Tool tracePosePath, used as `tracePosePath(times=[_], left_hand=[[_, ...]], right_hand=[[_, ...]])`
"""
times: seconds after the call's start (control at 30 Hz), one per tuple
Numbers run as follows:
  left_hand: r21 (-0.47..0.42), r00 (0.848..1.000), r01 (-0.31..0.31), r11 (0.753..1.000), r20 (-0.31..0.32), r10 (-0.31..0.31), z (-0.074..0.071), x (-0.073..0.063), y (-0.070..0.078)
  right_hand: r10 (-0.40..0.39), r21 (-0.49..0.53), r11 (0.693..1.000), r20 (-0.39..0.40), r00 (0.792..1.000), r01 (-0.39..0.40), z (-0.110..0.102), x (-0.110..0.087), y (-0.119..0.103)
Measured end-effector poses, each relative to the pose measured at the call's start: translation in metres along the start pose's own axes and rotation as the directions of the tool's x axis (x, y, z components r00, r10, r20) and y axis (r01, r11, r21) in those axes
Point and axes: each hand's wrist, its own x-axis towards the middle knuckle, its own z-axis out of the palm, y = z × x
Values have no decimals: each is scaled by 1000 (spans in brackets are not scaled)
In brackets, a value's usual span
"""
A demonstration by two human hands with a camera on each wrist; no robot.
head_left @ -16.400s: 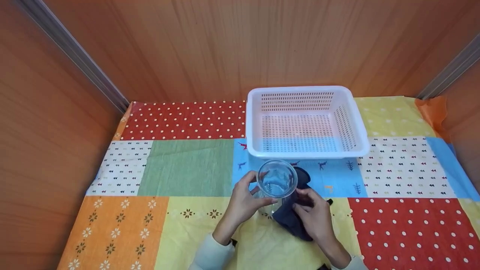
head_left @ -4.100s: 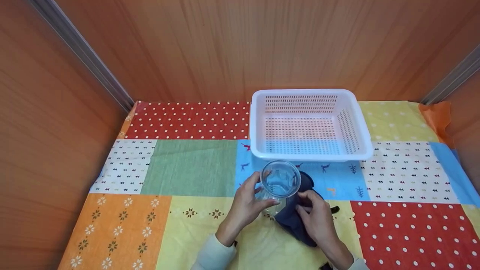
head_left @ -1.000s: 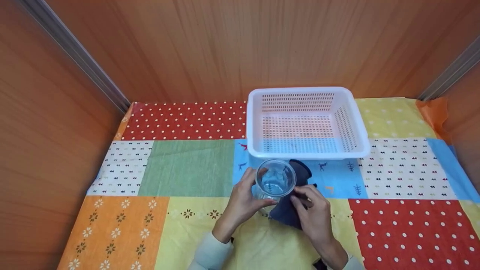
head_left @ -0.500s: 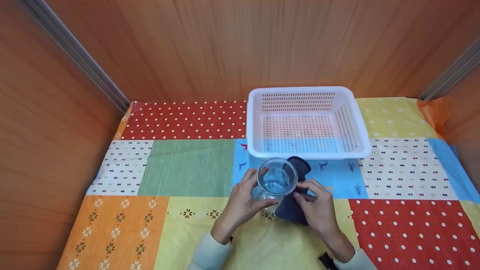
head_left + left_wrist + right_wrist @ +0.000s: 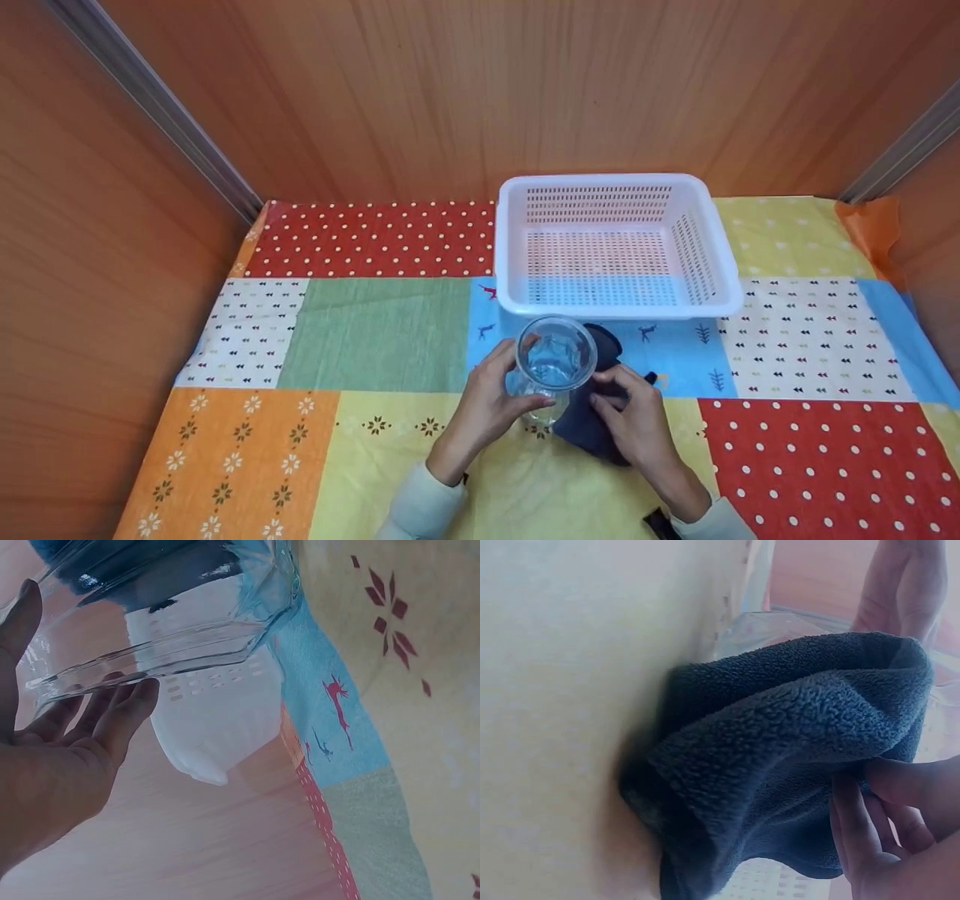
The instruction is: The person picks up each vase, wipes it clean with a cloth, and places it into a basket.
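Observation:
A clear glass jar [image 5: 556,360] with a wide round mouth stands upright, slightly tilted, in front of the basket. My left hand [image 5: 486,401] grips its left side, thumb at the front and fingers behind; the left wrist view shows those fingertips against the clear wall [image 5: 195,652]. On the jar's right side hangs a dark blue-grey fleecy cloth [image 5: 587,431]. My right hand [image 5: 637,412] pinches this cloth between thumb and fingers, close against the glass. In the right wrist view the cloth [image 5: 780,735] is folded and covers much of the jar.
A white perforated plastic basket [image 5: 615,309] with nothing in it sits just behind the jar, against the wooden wall [image 5: 480,97]. A patchwork-print tablecloth [image 5: 382,337] covers the table. Wooden panels [image 5: 97,262] also rise at left and right.
Over the last half second the cloth has shifted down and toward me along the jar's right side, with my right hand pinching it. The left hand's grip and the basket stay as before.

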Motion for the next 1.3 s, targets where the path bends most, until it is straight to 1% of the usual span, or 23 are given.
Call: tracePosePath(times=[0.17, 0.27, 0.37, 0.47, 0.63, 0.73, 0.8, 0.93, 1.2, 1.3], left_hand=[[-4, 1000, 13, 1000, -16, -13, 1, -2, 1], [5, 1000, -1, 1000, -27, 1, 3, -4, 1], [10, 999, -15, 1000, -29, 16, 4, -4, 0], [15, 1000, -8, 1000, -22, 9, 4, -4, 1], [12, 1000, 10, 1000, -14, -10, 2, -4, 0], [8, 1000, 16, 1000, -10, -16, 2, -3, 0], [16, 1000, 10, 1000, -10, -10, 2, -3, 0], [3, 1000, 6, 1000, -12, -6, 2, -3, 1], [-3, 1000, -1, 1000, -19, 1, 3, -4, 0], [-2, 1000, -13, 1000, -21, 13, 3, -4, -1]], right_hand=[[9, -23, 1000, 19, 1000, -8, 0, 2, 4], [-6, -2, 1000, 18, 1000, 6, -2, 3, 4], [-50, 40, 998, 7, 999, 50, -4, 3, 4], [-111, 78, 991, -16, 994, 112, -5, 3, 1], [-189, 127, 973, -55, 980, 195, -7, 6, -11], [-199, 156, 966, -59, 978, 206, -8, 8, -15], [-196, 164, 965, -52, 979, 202, -9, 8, -16], [-148, 172, 974, -24, 989, 149, -10, 8, -15], [-63, 82, 995, 12, 998, 62, -11, 8, -7], [-19, 67, 998, 22, 1000, 18, -9, 7, -2]])
